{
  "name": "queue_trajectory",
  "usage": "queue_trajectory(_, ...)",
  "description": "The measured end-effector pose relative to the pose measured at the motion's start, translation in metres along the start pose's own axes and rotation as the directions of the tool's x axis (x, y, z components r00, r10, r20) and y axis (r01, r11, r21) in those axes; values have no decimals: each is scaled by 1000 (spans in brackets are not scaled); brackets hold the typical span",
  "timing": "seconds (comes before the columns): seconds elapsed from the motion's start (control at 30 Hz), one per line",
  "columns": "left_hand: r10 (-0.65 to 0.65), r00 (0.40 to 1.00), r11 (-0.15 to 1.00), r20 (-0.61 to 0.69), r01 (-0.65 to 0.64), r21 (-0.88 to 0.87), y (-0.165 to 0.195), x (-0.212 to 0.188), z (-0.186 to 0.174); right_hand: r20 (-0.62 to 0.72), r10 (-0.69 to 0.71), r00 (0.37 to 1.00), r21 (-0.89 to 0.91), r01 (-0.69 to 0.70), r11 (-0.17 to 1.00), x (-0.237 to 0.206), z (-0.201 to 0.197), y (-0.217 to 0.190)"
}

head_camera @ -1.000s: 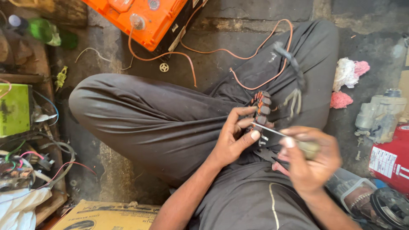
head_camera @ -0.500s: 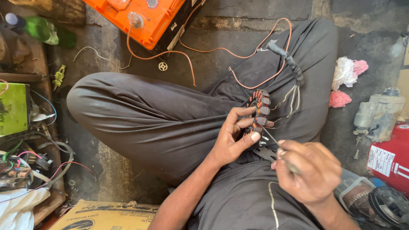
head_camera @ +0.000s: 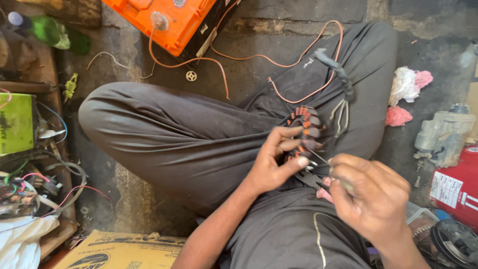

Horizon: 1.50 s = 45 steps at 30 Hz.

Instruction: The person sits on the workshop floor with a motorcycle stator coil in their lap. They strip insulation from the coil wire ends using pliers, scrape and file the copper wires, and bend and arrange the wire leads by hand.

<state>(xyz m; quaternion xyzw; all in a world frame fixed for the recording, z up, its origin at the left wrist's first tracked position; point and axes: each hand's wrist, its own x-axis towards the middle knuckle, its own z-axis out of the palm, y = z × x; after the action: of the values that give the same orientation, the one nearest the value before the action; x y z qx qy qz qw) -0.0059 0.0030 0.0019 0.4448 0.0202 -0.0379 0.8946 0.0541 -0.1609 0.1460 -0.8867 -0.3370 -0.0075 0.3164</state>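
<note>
Since half a second ago the right hand [head_camera: 372,199] has drawn slightly nearer and rightward, while the left hand [head_camera: 277,160] keeps its place on the round stator ring wound with copper-orange coils [head_camera: 304,125]. That ring rests on the person's dark grey trousered lap [head_camera: 199,139], standing on edge and tilted, its flat face turned toward the left hand; its bundle of grey lead wires [head_camera: 341,94] runs away to the far right, up over the right knee. Left-hand fingers are curled onto the ring's near rim, thumb pressing there. Right-hand fingers are pinched shut around a thin metal tool [head_camera: 318,158], whose long axis slants from that hand up and leftward to the ring's near edge. Room is tight: both thighs fence the ring in. Far left lies an orange plastic battery case [head_camera: 174,20], its thin orange cable [head_camera: 259,60] looping across the concrete floor [head_camera: 279,30] to the knee. Pink and white rags [head_camera: 406,92] sit right of the knee, beside a grey cast metal housing [head_camera: 443,134].
</note>
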Motion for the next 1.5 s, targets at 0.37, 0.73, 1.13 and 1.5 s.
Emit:
queue_trajectory(0.37, -44, 999, 999, -22, 44, -5, 0, 1, -1, -65, 258, 964, 280, -231, 932, 5, 1, -8)
queue_trajectory(0.73, -22, 1000, 1000, -10, 23, 14, 3, 2, 1, -65, -27, 998, 53, 31, 998, 3, 13, 3)
queue_trajectory(1.13, 11, 1000, 1000, -19, -11, -25, -1, 3, -1, -82, -56, 995, 78, 62, 995, -1, 11, 8)
queue_trajectory(1.5, -12, 998, 1000, -56, 11, -9, -6, -4, 7, 47, 50, 998, -90, -45, 995, 14, -3, -21)
